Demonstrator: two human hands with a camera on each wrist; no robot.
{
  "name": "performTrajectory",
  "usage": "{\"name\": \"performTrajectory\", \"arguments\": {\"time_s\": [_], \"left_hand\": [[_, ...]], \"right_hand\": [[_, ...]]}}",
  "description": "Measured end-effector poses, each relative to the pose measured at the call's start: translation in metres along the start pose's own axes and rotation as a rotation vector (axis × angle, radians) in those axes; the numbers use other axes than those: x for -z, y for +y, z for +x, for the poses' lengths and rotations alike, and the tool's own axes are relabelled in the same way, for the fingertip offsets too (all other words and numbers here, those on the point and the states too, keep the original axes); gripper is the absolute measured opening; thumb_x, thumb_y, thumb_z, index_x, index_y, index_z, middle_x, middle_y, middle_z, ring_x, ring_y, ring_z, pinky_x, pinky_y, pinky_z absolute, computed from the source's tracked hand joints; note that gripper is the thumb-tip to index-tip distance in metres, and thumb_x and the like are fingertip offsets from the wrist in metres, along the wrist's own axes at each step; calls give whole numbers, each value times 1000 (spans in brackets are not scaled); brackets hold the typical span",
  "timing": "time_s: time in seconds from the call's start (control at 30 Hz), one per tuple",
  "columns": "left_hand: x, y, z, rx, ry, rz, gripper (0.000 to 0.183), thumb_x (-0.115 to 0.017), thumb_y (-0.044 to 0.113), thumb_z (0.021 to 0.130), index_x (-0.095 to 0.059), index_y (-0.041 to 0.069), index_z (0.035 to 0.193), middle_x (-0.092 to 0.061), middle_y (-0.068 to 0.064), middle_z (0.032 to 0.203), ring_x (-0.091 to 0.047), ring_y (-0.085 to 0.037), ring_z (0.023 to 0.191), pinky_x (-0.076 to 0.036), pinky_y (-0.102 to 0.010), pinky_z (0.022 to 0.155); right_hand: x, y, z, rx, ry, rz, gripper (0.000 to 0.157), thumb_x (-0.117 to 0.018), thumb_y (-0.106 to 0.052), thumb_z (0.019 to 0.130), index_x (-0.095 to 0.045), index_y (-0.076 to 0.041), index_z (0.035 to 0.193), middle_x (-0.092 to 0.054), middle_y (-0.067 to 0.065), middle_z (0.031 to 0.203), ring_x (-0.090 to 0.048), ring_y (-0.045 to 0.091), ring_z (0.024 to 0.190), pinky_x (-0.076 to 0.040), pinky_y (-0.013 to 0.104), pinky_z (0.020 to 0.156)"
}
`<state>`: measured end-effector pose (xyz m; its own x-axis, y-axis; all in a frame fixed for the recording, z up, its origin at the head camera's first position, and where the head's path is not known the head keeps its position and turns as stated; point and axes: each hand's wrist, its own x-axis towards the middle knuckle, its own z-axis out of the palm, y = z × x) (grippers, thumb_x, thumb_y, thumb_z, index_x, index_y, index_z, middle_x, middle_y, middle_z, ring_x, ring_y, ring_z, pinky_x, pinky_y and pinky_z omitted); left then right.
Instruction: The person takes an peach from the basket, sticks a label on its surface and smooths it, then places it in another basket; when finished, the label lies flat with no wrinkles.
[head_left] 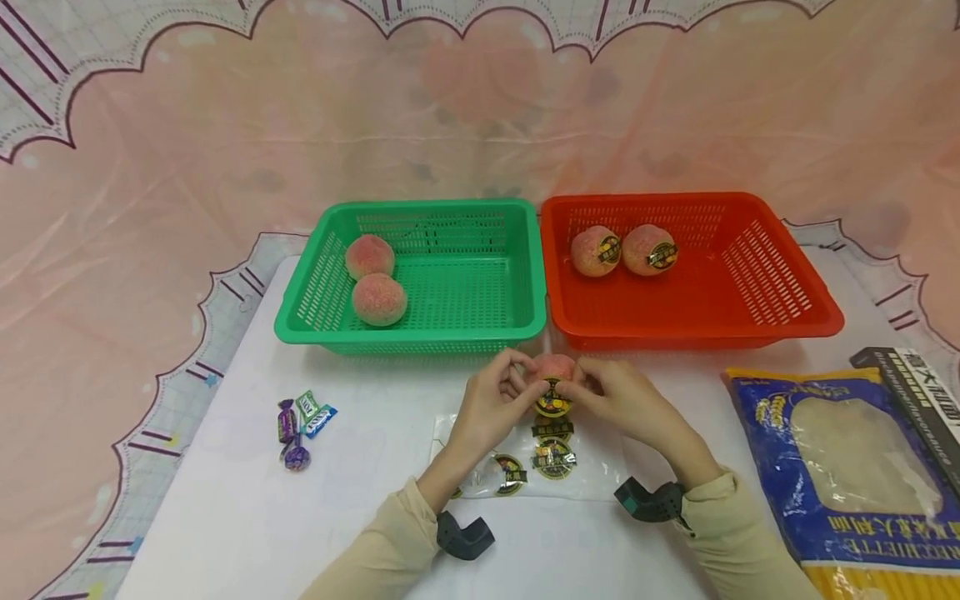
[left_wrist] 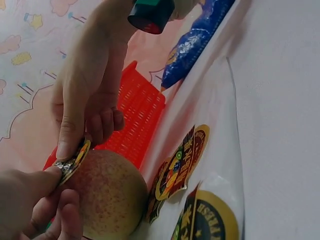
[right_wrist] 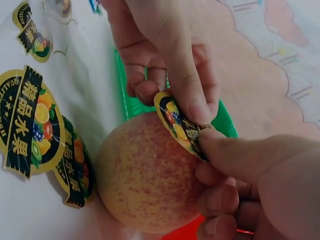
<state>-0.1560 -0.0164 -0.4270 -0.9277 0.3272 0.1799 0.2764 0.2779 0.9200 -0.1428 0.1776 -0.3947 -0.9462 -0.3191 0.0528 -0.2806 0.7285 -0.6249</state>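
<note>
A round black-and-gold fruit sticker (right_wrist: 181, 125) is pinched at its edges between both hands, right against the upper side of a pink peach (right_wrist: 150, 172). My left hand (head_left: 491, 400) has thumb and forefinger on one side of the sticker. From the opposite side my right hand (head_left: 626, 396) pinches it the same way, thumb tips almost meeting. The peach sits at the far edge of a clear plastic sheet (head_left: 600, 475), where several more stickers (head_left: 553, 458) lie. In the left wrist view, the peach (left_wrist: 112, 195) shows a yellowish, red-speckled side below the fingers.
Behind the hands stand a green basket (head_left: 412, 337) with two plain peaches (head_left: 379, 300) and a red basket (head_left: 697, 342) with two stickered peaches (head_left: 596, 252). Wrapped candies (head_left: 297, 457) lie at left. A blue pasta bag (head_left: 780, 492) and a dark package (head_left: 918, 400) lie at right.
</note>
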Motion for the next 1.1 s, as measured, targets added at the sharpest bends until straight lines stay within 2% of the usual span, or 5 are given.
{"name": "performTrajectory", "arguments": {"time_s": [0.23, 0.63, 0.83, 0.93, 1.1], "left_hand": [[3, -3, 4, 94, -56, -50, 32, -66, 27, 78, -51, 19, 105, -58, -4, 63, -60, -24, 56, -46, -26, 46], [6, -11, 10, 121, -117, -45, 47, -64, 38, 78, -48, 20, 118, -58, -7, 62, -60, -24, 56, -44, -25, 46], [13, -13, 12, 64, -136, 34, 43, -62, 40, 79, -52, 29, 119, -58, -3, 62, -57, -18, 55, -43, -24, 47], [16, -13, 12, 51, -132, 59, 40, -62, 41, 78, -53, 33, 116, -58, 1, 66, -58, -12, 59, -46, -23, 53], [14, -9, 10, -1, -125, 137, 39, -62, 39, 80, -52, 30, 117, -54, 3, 79, -54, -9, 73, -47, -23, 60]], "right_hand": [[1, 0, 1, -34, -29, 2, 29, -58, -43, 81, -50, -18, 68, -43, -6, 59, -41, 9, 56, -32, 20, 50], [-1, 9, 3, -100, -44, 89, 33, -58, -46, 80, -49, -15, 74, -45, -2, 64, -43, 12, 60, -33, 22, 50], [-8, 21, 8, -55, -79, 337, 49, -60, -35, 82, -40, -8, 118, -51, 7, 109, -53, 24, 98, -47, 37, 78], [-12, 26, 10, -64, -162, 454, 57, -56, -37, 85, -31, -20, 133, -38, 4, 135, -38, 28, 124, -35, 49, 97], [-12, 25, 9, -94, -230, 518, 53, -52, -37, 87, -30, -30, 136, -31, -2, 142, -30, 24, 130, -27, 53, 102]]}}
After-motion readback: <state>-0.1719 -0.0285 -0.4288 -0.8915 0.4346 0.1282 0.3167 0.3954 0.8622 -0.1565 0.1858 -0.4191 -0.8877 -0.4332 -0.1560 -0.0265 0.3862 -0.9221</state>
